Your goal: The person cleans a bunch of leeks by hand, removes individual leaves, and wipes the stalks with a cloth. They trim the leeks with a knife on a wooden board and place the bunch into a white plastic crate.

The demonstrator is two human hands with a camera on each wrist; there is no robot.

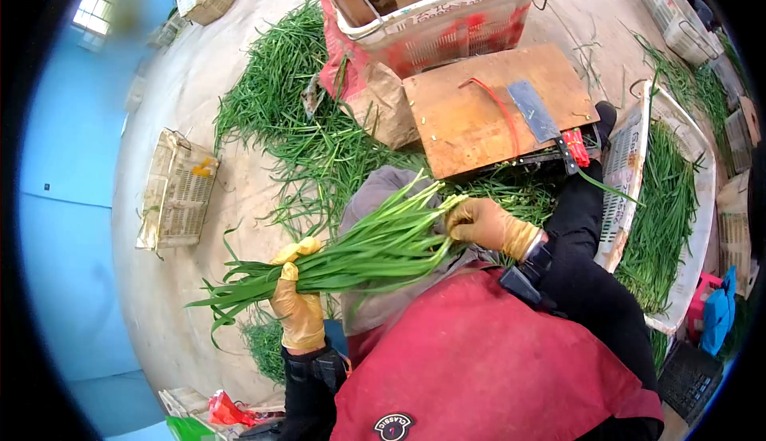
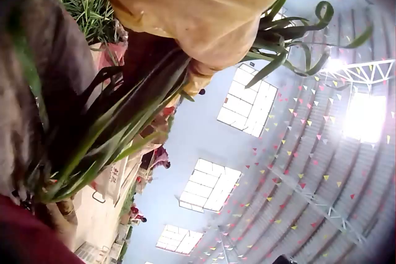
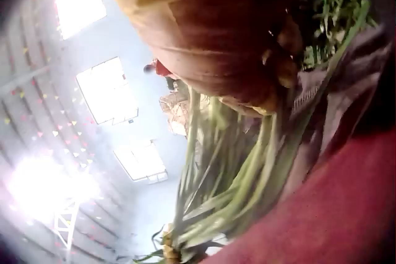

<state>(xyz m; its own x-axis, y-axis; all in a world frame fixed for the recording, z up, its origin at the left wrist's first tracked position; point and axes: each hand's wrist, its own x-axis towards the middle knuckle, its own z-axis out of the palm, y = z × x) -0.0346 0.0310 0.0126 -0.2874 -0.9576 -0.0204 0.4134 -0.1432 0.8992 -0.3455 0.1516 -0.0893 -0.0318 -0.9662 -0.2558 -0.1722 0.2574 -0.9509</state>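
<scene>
Chive bunch [image 1: 375,250]: held level, on the near side of the board [image 1: 479,122].
Left hand [image 1: 299,313], gloved: grip curled round the leafy end.
Right hand [image 1: 483,224], gloved: grip wrapped round the pale stem end.
Cleaver [image 1: 533,112]: flat on the board.
Loose chives [image 1: 295,114]: heaped beside the board.

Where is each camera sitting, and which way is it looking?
Head: on the head, facing down at green bunch, wooden board, knife; left hand, right hand, red apron show.
Left wrist: below the gloved left hand, facing up past the bunch to roof windows.
Right wrist: below the gloved right hand, facing up too.
Shared: both wrist views show bunch and roof windows.
</scene>
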